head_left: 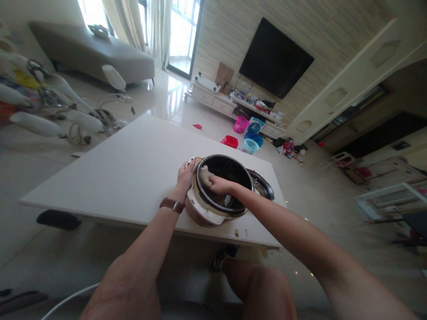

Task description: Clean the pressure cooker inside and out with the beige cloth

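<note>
Forearms [283, 215] nearest us; left hand [185, 177] grips rice cooker [200, 213], likely bracing it; right hand [220, 184] pinches cloth [205, 175], inner pot [238, 173] around it.

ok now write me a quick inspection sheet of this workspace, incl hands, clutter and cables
surface: white table, cooker standing close to its near edge
job's things: cooker open, dark inner pot seated in it, lid to the right; pale cloth inside the pot
clutter: two small bits by the near edge, too small to identify
hands: left hand on the cooker's side; right hand in the pot, holding the cloth
cables: white cord at lower left, ends not visible
surroundings: wall TV, grey bench, baskets on the floor
</note>
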Available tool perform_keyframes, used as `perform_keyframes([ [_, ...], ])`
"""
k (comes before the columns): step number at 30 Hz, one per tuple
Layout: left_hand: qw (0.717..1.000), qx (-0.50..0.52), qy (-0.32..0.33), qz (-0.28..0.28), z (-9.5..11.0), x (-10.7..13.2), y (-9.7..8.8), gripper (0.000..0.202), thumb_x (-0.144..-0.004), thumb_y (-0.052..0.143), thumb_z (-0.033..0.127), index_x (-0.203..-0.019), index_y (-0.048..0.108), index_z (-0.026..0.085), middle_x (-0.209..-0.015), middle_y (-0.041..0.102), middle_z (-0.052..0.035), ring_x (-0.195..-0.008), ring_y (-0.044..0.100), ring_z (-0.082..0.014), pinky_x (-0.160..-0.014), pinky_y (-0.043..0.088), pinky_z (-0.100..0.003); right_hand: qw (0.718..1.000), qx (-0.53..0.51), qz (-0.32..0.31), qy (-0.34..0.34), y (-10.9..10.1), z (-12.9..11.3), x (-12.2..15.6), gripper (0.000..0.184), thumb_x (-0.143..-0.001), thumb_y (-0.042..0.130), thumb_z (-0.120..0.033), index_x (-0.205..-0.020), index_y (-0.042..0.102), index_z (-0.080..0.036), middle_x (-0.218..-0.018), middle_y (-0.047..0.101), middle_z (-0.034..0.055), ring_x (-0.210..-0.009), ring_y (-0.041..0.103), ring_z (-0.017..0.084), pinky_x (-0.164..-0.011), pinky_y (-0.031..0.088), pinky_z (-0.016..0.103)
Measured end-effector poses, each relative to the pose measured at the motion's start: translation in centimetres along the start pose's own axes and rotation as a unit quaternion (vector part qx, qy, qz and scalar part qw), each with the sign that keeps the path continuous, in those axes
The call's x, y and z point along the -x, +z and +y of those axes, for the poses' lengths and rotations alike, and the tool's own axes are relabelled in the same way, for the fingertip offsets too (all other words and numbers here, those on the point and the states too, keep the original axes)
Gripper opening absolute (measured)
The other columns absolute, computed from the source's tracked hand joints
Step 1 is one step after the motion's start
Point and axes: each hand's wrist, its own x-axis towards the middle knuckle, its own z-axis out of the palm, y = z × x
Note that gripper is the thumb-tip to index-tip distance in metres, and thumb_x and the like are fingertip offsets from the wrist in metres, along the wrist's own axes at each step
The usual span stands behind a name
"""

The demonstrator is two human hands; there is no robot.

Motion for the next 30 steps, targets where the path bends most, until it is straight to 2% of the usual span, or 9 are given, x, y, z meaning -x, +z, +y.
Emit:
perform_keyframes([
  [4,1.0,-0.016,0.011,-0.001,0.1,0.0,0.0,0.045,-0.072,0.076,0.056,-0.092,0.068,0.017,-0.092,0.072,-0.0064,-0.088,0.064,-0.0208,-0.083,0.05,-0.033,0.992,0.043,-0.118,-0.002,-0.8,1.2,2.2,0.022,-0.067,0.062,-0.005,-0.081,0.071,-0.019,-0.087,0.077,0.0028,-0.082,0.071,0.022,-0.078,0.056,0.029],
  [7,1.0,-0.017,0.004,0.0,0.1,0.0,-0.1,0.045,-0.073,0.076,0.054,-0.095,0.069,0.016,-0.095,0.073,-0.007,-0.089,0.065,-0.0207,-0.085,0.05,-0.033,0.978,0.082,-0.19,0.019,-1.8,1.6,3.7,0.028,-0.062,0.061,-0.004,-0.082,0.073,-0.02,-0.083,0.076,0.0015,-0.076,0.069,0.019,-0.072,0.054,0.025],
  [10,1.0,-0.011,0.003,-0.002,0.1,-0.1,0.0,0.044,-0.073,0.075,0.054,-0.096,0.069,0.017,-0.094,0.073,-0.0068,-0.088,0.065,-0.0206,-0.084,0.05,-0.033,0.972,0.118,-0.199,0.041,-3.0,1.8,4.8,0.034,-0.059,0.06,-0.004,-0.086,0.075,-0.019,-0.082,0.076,0.0008,-0.076,0.068,0.018,-0.072,0.052,0.023],
  [13,1.0,-0.006,-0.001,0.007,0.3,0.0,0.1,0.041,-0.074,0.075,0.051,-0.094,0.07,0.017,-0.092,0.073,-0.0064,-0.087,0.065,-0.0205,-0.083,0.05,-0.033,0.979,0.12,-0.156,0.048,-4.8,2.1,5.6,0.035,-0.059,0.056,-0.005,-0.086,0.075,-0.017,-0.079,0.074,0.0001,-0.077,0.067,0.019,-0.071,0.05,0.024],
  [17,1.0,0.002,-0.001,0.007,0.7,0.3,0.3,0.035,-0.075,0.075,0.048,-0.091,0.07,0.017,-0.092,0.074,-0.0064,-0.088,0.065,-0.0211,-0.083,0.052,-0.033,0.997,0.015,0.034,0.066,-6.3,2.1,5.7,0.033,-0.06,0.056,-0.009,-0.088,0.074,-0.016,-0.079,0.072,0.0012,-0.079,0.067,0.021,-0.071,0.051,0.026],
  [21,1.0,-0.008,0.007,0.028,0.9,0.4,0.4,0.032,-0.075,0.076,0.046,-0.088,0.07,0.018,-0.093,0.075,-0.0066,-0.092,0.065,-0.0224,-0.083,0.052,-0.032,0.964,-0.208,0.149,0.076,-4.3,0.5,4.7,0.04,-0.065,0.063,-0.014,-0.104,0.071,-0.016,-0.091,0.075,0.0039,-0.085,0.069,0.023,-0.079,0.056,0.032],
  [23,1.0,-0.011,0.007,0.023,0.9,0.4,0.3,0.034,-0.074,0.077,0.047,-0.089,0.069,0.018,-0.092,0.075,-0.006,-0.093,0.065,-0.0224,-0.083,0.051,-0.032,0.948,-0.279,0.138,0.066,-2.4,-0.4,4.3,0.04,-0.066,0.065,-0.016,-0.107,0.071,-0.016,-0.091,0.075,0.0038,-0.087,0.07,0.024,-0.083,0.057,0.034],
  [26,1.0,-0.014,0.005,0.017,0.9,0.3,0.3,0.036,-0.073,0.077,0.05,-0.087,0.069,0.017,-0.089,0.074,-0.0056,-0.092,0.064,-0.0222,-0.083,0.051,-0.032,0.962,-0.254,0.091,0.033,-0.6,-0.7,4.4,0.038,-0.064,0.066,-0.014,-0.101,0.072,-0.017,-0.087,0.074,0.0006,-0.086,0.068,0.021,-0.084,0.055,0.031],
  [30,1.0,-0.016,0.007,0.019,1.0,0.3,0.4,0.039,-0.073,0.079,0.052,-0.087,0.07,0.017,-0.09,0.073,-0.0059,-0.091,0.064,-0.022,-0.083,0.051,-0.032,0.987,-0.127,-0.091,0.032,-1.7,0.8,6.4,0.035,-0.061,0.062,-0.01,-0.094,0.073,-0.017,-0.08,0.071,-0.003,-0.077,0.065,0.018,-0.073,0.052,0.025],
])
